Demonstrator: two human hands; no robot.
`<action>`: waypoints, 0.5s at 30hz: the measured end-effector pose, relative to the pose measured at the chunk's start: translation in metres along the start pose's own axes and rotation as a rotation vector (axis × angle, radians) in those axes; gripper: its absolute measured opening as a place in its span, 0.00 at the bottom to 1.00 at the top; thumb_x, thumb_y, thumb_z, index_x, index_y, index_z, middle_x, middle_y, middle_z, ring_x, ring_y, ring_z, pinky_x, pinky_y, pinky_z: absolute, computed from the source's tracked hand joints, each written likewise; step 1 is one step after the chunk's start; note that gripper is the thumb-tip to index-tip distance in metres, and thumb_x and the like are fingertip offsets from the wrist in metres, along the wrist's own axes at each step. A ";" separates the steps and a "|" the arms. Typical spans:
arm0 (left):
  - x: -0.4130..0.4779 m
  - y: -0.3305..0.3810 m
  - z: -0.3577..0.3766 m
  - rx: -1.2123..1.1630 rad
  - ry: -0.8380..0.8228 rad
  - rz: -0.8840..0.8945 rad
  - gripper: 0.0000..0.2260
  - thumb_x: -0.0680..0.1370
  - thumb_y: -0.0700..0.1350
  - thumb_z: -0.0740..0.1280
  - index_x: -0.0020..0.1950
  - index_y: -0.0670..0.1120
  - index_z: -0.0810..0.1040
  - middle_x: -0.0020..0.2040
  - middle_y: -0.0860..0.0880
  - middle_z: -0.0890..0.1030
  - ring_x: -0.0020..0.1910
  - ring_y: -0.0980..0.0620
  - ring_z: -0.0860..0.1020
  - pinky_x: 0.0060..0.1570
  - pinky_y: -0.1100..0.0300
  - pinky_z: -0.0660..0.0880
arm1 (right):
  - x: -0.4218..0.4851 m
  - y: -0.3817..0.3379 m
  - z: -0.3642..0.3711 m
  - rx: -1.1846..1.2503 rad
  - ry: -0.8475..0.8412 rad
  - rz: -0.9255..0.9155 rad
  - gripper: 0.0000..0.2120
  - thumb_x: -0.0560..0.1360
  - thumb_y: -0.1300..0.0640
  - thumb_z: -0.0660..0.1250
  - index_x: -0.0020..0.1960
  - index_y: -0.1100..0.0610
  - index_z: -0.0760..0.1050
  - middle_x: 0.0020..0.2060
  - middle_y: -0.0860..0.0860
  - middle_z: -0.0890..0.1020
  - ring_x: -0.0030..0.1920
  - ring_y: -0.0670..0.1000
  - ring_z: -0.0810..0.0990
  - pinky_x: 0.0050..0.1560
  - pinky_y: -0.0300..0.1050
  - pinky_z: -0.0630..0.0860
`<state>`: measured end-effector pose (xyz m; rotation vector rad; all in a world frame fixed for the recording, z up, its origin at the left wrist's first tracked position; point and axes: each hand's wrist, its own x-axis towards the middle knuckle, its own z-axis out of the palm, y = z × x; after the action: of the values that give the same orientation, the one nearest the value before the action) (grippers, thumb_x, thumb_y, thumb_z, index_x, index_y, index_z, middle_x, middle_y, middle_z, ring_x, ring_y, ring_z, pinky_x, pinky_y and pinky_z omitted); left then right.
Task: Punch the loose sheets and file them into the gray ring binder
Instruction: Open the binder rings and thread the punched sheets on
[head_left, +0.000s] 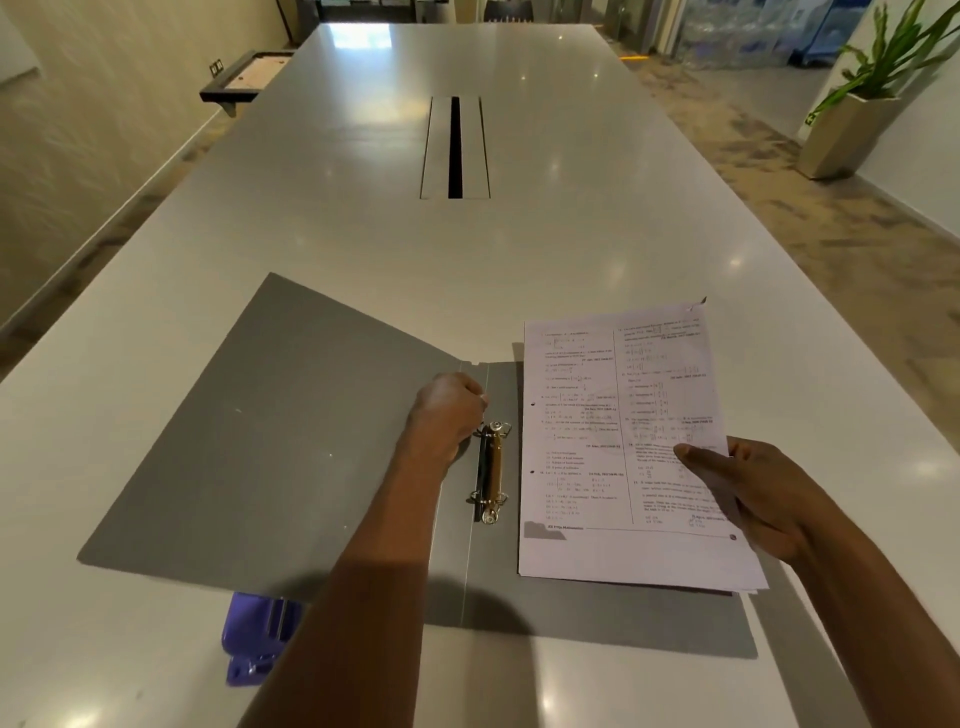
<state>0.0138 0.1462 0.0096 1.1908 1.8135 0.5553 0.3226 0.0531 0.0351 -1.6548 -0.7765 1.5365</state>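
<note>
Logging: left hand (447, 415) curls on the ring mechanism (491, 470) of the open gray binder (291, 441), I judge to spread the rings; right hand (769, 499) pinches the sheets (613, 441) just beside, holes ringward.

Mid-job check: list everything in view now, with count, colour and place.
gray ring binder: one, gray, open flat on the table
ring mechanism: one, metal, by the binder's spine
sheets: thin stack, white, printed, over the binder's right cover
hole punch: one, purple, partly under the binder's left cover
table: one, pale, long
cable slot: one, dark, table centre
plant: one, green, far right
left hand: one, at ring mechanism's top, grip unclear
right hand: one, grips sheets' right edge
</note>
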 end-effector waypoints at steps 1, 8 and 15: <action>-0.001 -0.001 0.000 0.019 0.008 0.002 0.11 0.83 0.39 0.65 0.63 0.47 0.82 0.57 0.44 0.83 0.55 0.48 0.81 0.50 0.55 0.80 | -0.001 -0.002 0.000 0.003 0.000 -0.007 0.12 0.80 0.62 0.69 0.63 0.64 0.80 0.57 0.60 0.87 0.56 0.63 0.87 0.65 0.64 0.78; -0.017 -0.009 -0.004 -0.130 -0.019 -0.146 0.10 0.84 0.38 0.61 0.60 0.42 0.81 0.55 0.41 0.82 0.44 0.48 0.78 0.48 0.52 0.82 | -0.018 -0.014 0.004 0.057 -0.040 -0.034 0.11 0.81 0.65 0.66 0.61 0.65 0.80 0.56 0.59 0.88 0.53 0.60 0.88 0.49 0.54 0.86; -0.047 -0.029 0.000 -0.052 0.086 0.091 0.03 0.78 0.39 0.75 0.50 0.45 0.88 0.46 0.45 0.87 0.39 0.53 0.86 0.37 0.66 0.81 | -0.031 -0.011 0.012 0.017 -0.047 -0.036 0.11 0.81 0.65 0.66 0.62 0.67 0.80 0.55 0.60 0.88 0.51 0.61 0.89 0.44 0.53 0.87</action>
<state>0.0066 0.0918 0.0077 1.2360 1.8118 0.7110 0.3083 0.0345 0.0616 -1.5889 -0.8125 1.5577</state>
